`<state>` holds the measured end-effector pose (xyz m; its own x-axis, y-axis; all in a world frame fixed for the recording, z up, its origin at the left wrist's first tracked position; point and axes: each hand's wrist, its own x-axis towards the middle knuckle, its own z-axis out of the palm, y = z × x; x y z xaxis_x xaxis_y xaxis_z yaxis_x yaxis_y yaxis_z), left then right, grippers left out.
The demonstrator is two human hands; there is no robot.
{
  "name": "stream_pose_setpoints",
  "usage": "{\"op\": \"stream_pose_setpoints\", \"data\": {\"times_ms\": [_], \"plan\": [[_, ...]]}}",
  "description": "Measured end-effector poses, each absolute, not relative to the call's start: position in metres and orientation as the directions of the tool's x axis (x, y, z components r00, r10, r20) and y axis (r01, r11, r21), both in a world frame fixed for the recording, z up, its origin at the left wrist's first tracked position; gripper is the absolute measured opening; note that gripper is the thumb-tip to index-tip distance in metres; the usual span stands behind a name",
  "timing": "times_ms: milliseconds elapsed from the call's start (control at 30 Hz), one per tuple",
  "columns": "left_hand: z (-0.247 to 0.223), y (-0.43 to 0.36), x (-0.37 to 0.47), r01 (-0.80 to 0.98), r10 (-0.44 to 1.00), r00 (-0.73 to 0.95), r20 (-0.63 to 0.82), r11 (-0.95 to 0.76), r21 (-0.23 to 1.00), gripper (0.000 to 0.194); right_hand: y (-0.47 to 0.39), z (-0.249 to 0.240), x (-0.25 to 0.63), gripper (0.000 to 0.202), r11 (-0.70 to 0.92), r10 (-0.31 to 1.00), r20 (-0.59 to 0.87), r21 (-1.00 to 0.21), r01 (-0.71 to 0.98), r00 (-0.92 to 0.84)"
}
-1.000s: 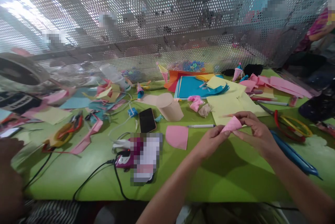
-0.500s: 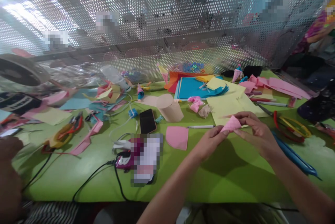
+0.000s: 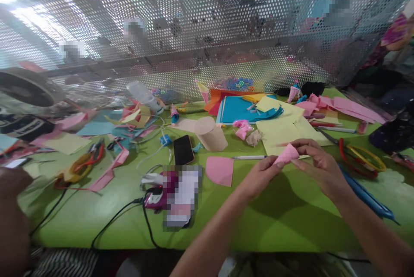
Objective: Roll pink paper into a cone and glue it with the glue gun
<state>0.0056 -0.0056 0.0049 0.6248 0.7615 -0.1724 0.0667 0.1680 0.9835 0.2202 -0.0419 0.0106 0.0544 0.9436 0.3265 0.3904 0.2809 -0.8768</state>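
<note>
A small pink paper cone (image 3: pixel 287 153) with a faint grid on it is held above the green table, lying on its side with its wide end to the right. Its narrow end is pinched by my left hand (image 3: pixel 260 175). At the wide end, my right hand (image 3: pixel 318 167) has its thumb and fingers closed on the rim. Left of my hands a pink paper piece with one rounded corner (image 3: pixel 220 171) lies flat, and a white pen (image 3: pixel 249 157) rests beside it. Yellow paper sheets (image 3: pixel 281 132) are spread just beyond the cone.
Scissors with red and yellow handles (image 3: pixel 359 158) and a blue tool (image 3: pixel 371 197) lie right of my right arm. A beige paper roll (image 3: pixel 211 134), a black phone (image 3: pixel 183 150) and corded items stand left. Another person's hand (image 3: pixel 13 186) is at the left edge.
Both hands keep their hold on the paper cone, with hardly any movement. The whole view has shifted very slightly.
</note>
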Motion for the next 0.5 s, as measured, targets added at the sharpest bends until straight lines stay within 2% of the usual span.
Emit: {"op": "stream_pose_setpoints", "data": {"times_ms": [133,267,500], "plan": [[0.0047,-0.0056,0.006,0.031,0.777,0.628,-0.052,0.042,0.999,0.046,-0.0433,0.0127,0.2205,0.013,0.295,0.931,0.355,-0.864,0.408,0.078],[0.005,-0.0052,0.0072,0.057,0.783,0.621,-0.02,-0.02,0.998,0.038,-0.0431,0.0116,0.2194,0.014,0.272,0.938,0.337,-0.866,0.42,0.087],[0.0067,-0.0046,0.0079,0.102,0.789,0.614,0.001,-0.08,0.992,0.038,-0.0405,0.0094,0.2197,0.012,0.304,0.924,0.375,-0.842,0.445,0.077]]}}
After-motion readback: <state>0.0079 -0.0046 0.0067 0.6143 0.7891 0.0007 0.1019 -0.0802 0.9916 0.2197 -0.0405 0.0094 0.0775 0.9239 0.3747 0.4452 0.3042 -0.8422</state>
